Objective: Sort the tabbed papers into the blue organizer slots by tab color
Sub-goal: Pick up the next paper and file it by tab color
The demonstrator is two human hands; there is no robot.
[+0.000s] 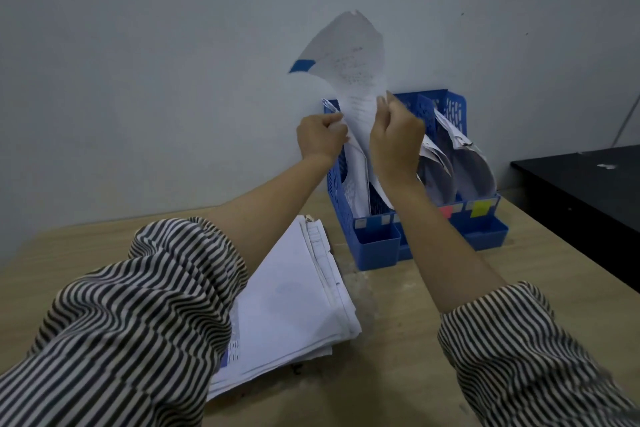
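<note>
Striped sleeves (145, 315) are filling the bottom of the view, pushed up above bare forearms that are reaching toward the organizer (485, 229). Under the left forearm a stack (294, 298) of white papers is lying on the table (398, 357), its far corner near the organizer's front trays.

Both hands are working on one sheet (356, 80) that is standing up over the leftmost slot. The left hand (320, 139) is curling its fingers round the sheet's left edge, with other crumpled paper edges bunching at its knuckles. The right hand (396, 142) is pinching the sheet's right edge, thumb and forefinger raised and pressed together, the other fingers folded in. The sheet is bending and twisting above the hands, its blue tab (303, 65) sticking out to the left, well above the organizer; its lower end is dipping into the left slot among papers already standing there. The two slots to the right are holding curved, slumping papers, and a red label (446, 211) and a yellow label (480, 208) are showing on the front rail beneath them.

The table is pale wood, scuffed and dusty near the organizer. The organizer is standing against a grey-white wall (173, 62). A black surface (581, 184) is sitting just beyond the table's right edge. Bare tabletop is lying between the stack and the right forearm, and to the organizer's right.
</note>
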